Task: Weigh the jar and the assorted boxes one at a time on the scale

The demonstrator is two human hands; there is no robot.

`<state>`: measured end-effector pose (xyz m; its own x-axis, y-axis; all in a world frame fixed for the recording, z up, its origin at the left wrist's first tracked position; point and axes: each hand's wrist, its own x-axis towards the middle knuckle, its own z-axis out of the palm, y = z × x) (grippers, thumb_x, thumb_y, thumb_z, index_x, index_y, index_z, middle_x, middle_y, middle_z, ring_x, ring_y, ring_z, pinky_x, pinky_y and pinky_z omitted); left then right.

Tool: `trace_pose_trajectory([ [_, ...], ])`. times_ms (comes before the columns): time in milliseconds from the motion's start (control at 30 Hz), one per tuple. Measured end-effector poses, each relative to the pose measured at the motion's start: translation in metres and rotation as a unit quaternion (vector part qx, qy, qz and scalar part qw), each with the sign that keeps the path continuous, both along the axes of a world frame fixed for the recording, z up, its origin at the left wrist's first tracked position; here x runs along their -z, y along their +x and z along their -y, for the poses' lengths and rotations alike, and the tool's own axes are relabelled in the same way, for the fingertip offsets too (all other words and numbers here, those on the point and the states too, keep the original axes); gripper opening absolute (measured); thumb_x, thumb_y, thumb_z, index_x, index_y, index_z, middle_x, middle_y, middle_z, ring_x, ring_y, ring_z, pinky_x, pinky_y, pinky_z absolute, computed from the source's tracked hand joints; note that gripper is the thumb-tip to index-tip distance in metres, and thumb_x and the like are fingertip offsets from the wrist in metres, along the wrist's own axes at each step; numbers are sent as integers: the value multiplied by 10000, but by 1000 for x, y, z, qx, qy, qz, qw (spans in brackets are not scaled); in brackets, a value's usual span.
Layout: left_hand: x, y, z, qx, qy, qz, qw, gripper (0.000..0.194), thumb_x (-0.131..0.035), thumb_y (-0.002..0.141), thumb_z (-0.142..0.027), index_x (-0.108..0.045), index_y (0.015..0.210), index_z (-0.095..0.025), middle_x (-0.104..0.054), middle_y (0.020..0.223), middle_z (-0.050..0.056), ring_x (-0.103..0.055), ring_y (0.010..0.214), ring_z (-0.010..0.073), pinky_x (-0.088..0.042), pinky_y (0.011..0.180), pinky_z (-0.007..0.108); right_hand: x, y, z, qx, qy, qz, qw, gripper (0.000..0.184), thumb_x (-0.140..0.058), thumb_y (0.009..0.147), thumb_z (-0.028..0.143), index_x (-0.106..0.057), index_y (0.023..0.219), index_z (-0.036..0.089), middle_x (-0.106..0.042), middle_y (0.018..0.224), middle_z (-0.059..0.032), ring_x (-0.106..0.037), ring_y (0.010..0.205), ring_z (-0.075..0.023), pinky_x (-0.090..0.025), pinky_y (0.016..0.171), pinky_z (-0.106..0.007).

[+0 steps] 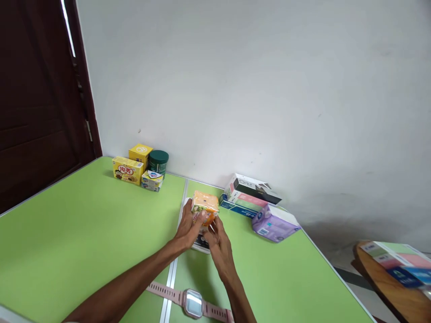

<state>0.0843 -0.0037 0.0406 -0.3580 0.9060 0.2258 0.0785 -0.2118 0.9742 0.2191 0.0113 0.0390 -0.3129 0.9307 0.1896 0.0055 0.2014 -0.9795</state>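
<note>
My left hand (188,228) grips an orange packet in clear wrap (206,202), thumb across its front and fingers along its left side. At the packet's lower right, the bent fingers of my right hand (219,244) close around the corner; some fingertips are hidden. Directly beneath is a white device with a black front panel (202,242), looking like a small scale, mostly covered by the packet and hands. I cannot tell whether the packet rests on it. Nearer to me, a pink-strapped smartwatch (194,303) lies on the green table (101,242).
Back left stand a yellow snack box (128,170), another yellow box (140,152), a dark green tub (159,161) and a small box (152,181). Stacked boxes (251,197) and a purple pack (275,223) sit right. A wooden stool (380,278) holds more boxes.
</note>
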Motion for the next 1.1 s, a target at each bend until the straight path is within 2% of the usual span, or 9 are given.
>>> trace_pose_trajectory([
  [200,-5,8,-15,11,-50,-69,996,865,-422,965,-720,-314,1607,-151,-341,1674,188,-248,1598,308,-174,1327,438,-4,2,-17,11,-7,-11,1000,665,-694,847,394,-548,1483,266,-611,1502,-95,-606,1350,-325,-444,1170,-533],
  [300,-6,-2,-14,12,-81,-96,992,906,-406,949,-745,-295,1620,-146,-283,1709,183,-197,1617,306,-141,1333,442,-4,7,-21,-5,-21,-14,1000,678,-697,842,430,-545,1481,263,-606,1504,-108,-602,1351,-332,-463,1144,-534],
  [367,-4,-16,-12,-5,-85,-112,990,922,-400,939,-762,-294,1624,-154,-261,1722,171,-179,1622,297,-120,1336,443,-1,17,-26,28,-27,-5,999,688,-712,818,467,-564,1455,251,-584,1522,-126,-585,1365,-345,-484,1117,-531],
  [467,5,-43,-8,-65,-93,-87,990,911,-345,950,-771,-292,1625,-162,-237,1734,153,-176,1624,284,-121,1334,448,14,38,-38,133,-21,21,991,676,-707,781,522,-607,1376,216,-591,1503,-157,-573,1367,-354,-476,1114,-527],
  [533,15,-59,-4,-100,-118,-42,987,902,-306,956,-778,-300,1619,-167,-247,1730,155,-186,1621,287,-133,1330,460,29,50,-46,175,-19,38,984,638,-692,759,542,-644,1291,194,-655,1407,-171,-618,1301,-352,-469,1113,-529],
  [633,30,-73,1,-131,-112,11,985,918,-312,946,-803,-298,1616,-177,-291,1712,170,-233,1609,292,-182,1322,460,52,58,-52,210,-7,67,975,573,-676,735,527,-673,1195,187,-734,1230,-154,-679,1169,-343,-470,1094,-554],
  [767,36,-75,4,-153,-51,30,986,989,-342,925,-833,-221,1641,-161,-336,1683,207,-326,1573,305,-252,1297,480,67,55,-51,222,39,84,971,530,-647,761,476,-672,1196,174,-732,1208,-151,-692,1108,-318,-489,1069,-554],
  [967,36,-75,6,-160,-38,18,986,1031,-354,907,-850,-194,1647,-150,-373,1654,231,-389,1537,320,-278,1281,490,69,55,-48,229,43,87,969,529,-653,763,486,-692,1190,176,-735,1217,-147,-697,1087,-306,-515,1047,-529],
  [1100,35,-69,16,-157,-12,-43,987,992,-368,918,-828,-197,1647,-178,-327,1680,208,-313,1573,312,-214,1302,497,56,50,-37,258,60,70,962,578,-598,851,563,-684,1251,155,-714,1287,-182,-670,1174,-324,-502,1062,-524],
])
